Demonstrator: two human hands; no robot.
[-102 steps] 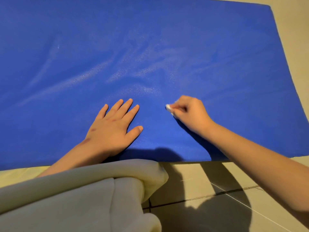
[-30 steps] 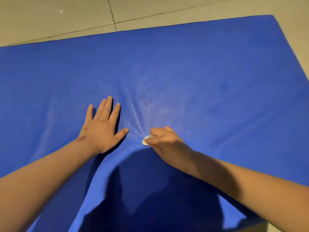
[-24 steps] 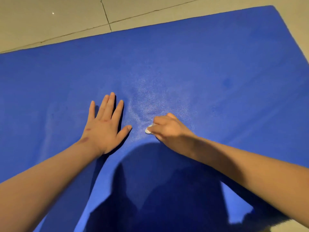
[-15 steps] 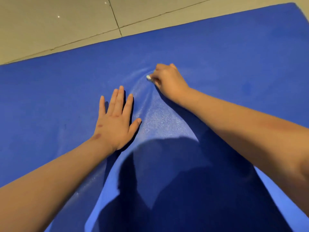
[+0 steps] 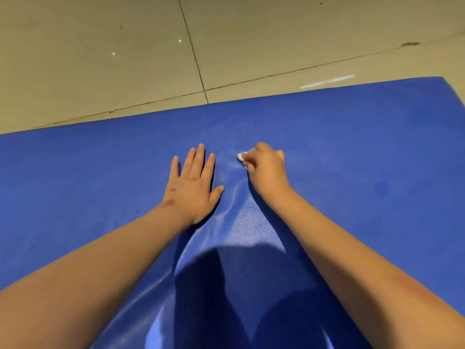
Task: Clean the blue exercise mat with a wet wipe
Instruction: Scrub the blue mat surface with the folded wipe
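Nearest the person, a dark shadow (image 5: 239, 298) falls across the blue mat (image 5: 364, 177), which lies flat on the floor and fills the lower part of the view from side to side. Two bare forearms (image 5: 100, 268) reach forward over it, one from the lower left and one from the lower right. Between them a strip of the mat shines with a fine grainy sheen, and shallow ripples run up toward the hands. Farther on, the left hand (image 5: 192, 188) lies palm down on the mat with its fingers straight and slightly spread and its thumb out to the right, holding nothing. A few dark reddish marks show on its back and wrist. Just beside it, but not touching it, the right hand (image 5: 266, 170) rests knuckles-up on the mat. Its curled fingers pinch a small crumpled white wipe (image 5: 242, 156), which pokes out to the left of the fingertips and touches the mat; the rest of the wipe is hidden under the hand. Beyond the hands the mat runs to its far edge, with one corner showing at the upper right. Past that lie pale beige floor tiles (image 5: 100, 59) crossed by dark grout lines (image 5: 193, 54), and a pale streak of light (image 5: 327, 81) is reflected near the mat's edge.
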